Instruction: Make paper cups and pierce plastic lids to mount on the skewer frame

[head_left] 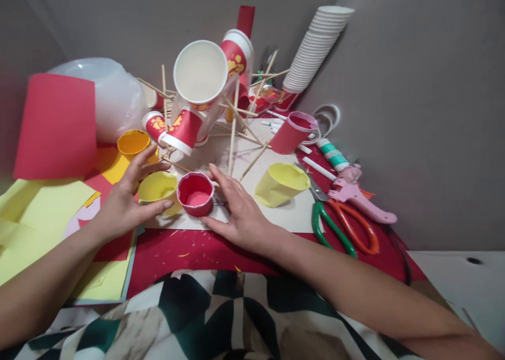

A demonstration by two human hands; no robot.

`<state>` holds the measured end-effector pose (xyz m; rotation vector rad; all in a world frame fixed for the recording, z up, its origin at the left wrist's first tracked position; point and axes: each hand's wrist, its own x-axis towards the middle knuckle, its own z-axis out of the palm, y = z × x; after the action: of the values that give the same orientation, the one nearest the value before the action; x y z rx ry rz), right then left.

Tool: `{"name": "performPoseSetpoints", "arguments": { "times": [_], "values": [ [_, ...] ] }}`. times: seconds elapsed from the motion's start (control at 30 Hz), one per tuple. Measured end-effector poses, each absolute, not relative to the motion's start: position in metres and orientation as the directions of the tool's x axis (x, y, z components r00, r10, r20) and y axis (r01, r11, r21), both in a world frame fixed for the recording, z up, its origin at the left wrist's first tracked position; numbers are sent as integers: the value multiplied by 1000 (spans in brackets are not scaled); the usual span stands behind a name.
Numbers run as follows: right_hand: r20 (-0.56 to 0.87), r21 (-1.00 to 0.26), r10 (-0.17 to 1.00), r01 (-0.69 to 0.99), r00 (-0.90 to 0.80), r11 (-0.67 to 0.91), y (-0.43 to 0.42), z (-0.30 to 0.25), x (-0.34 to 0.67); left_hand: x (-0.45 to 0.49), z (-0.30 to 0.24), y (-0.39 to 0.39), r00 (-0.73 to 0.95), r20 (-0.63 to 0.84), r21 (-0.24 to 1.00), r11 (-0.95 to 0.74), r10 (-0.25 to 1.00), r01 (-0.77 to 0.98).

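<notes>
My left hand (pixel 124 197) curves round a small yellow paper cup (pixel 158 187), thumb across its front and fingers behind its rim. Touching or nearly touching that cup stands a red paper cup (pixel 196 205) with a pale pink scalloped rim. On its right, my right hand (pixel 240 213) rests with thumb and fingers spread apart; a gap shows between palm and cup, and whether the fingertips touch it I cannot tell. Both cups stand on a white board (pixel 232 224). Farther right are another yellow paper cup (pixel 280 186), tilted, and a pink-rimmed red cup (pixel 294 133).
Behind rises a structure of printed paper cups (pixel 184 129) and wooden sticks (pixel 233 134). Scissors (pixel 349 226) and a pink glue gun (pixel 361 199) lie right, below a tall cup stack (pixel 317 47). An orange cup (pixel 133 143) and coloured paper (pixel 59 129) are left.
</notes>
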<state>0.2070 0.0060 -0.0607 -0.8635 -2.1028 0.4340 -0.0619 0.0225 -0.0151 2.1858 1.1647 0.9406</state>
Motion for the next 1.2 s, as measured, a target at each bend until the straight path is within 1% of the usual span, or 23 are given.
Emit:
{"name": "performPoseSetpoints", "arguments": {
  "times": [0.1, 0.33, 0.53, 0.67, 0.87, 1.0, 1.2],
  "values": [
    [529, -579, 730, 444, -433, 684, 4, -62, 207, -58, -14, 22, 401, 333, 697, -509, 854, 505],
    [499, -602, 751, 451, -431, 659, 2, -62, 208, -55, -9, 18, 433, 348, 655, -546, 831, 522],
    [548, -564, 717, 442, -431, 697, 1, -65, 208, -55, -14, 20, 459, 400, 616, -603, 793, 507],
    [554, -560, 709, 434, -437, 706, 1, -66, 207, -57, -21, 22, 460, 454, 591, -644, 763, 486],
    [565, -527, 694, 452, -447, 720, 2, -68, 208, -61, -26, 24, 436, 473, 549, -643, 766, 535],
    [557, -533, 699, 451, -449, 715, 3, -69, 209, -61, -26, 24, 442, 447, 556, -629, 778, 544],
    [546, -552, 713, 451, -439, 701, 2, -70, 210, -60, -23, 23, 443, 448, 575, -630, 776, 523]
  ]
}}
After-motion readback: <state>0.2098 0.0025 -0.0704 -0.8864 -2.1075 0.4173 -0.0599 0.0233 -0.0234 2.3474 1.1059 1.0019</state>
